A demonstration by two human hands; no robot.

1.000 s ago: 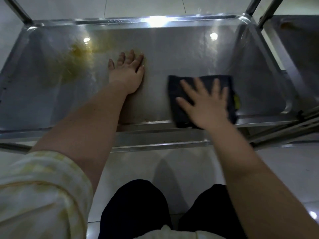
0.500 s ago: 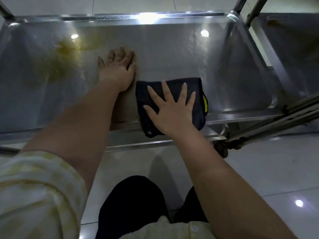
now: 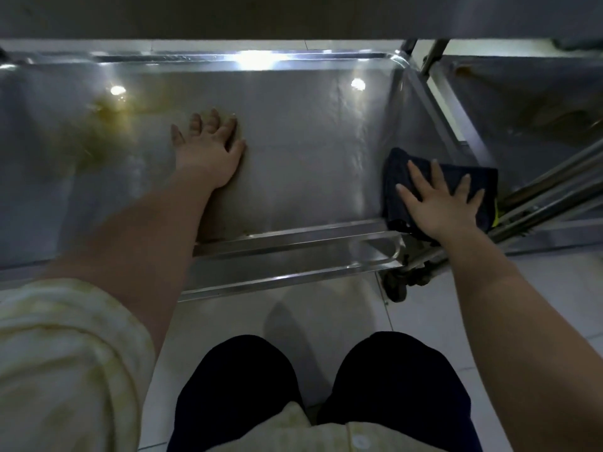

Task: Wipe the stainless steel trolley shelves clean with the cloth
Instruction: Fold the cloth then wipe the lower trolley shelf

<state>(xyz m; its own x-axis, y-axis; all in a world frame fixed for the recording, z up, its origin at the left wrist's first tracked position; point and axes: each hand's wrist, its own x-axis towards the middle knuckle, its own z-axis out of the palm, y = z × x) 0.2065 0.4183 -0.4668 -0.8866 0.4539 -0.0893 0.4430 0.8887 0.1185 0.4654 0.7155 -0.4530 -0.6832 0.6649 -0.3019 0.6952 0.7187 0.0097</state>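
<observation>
Dark cloth [image 3: 399, 177]: is sliding from mid-shelf into the right corner of the trolley shelf [image 3: 310, 141] under the flat, spread right hand [image 3: 440, 203]; left hand [image 3: 208, 151] is bracing flat, gripping nothing; yellow stain [image 3: 104, 125] is awaiting wiping.

A person reaches both bare forearms forward and down, seen from the head camera. The left hand [image 3: 208, 151] lies flat and palm down on the shelf [image 3: 310, 141], fingers straight and close together, pointing away from the body; a pale yellow sleeve [image 3: 65, 353] covers the upper arm. The right hand [image 3: 440, 203], well apart to the right, presses palm down on a dark cloth [image 3: 398, 177], fingers straight and spread. Both knees [image 3: 235, 386], in dark trousers, show between the arms.
</observation>
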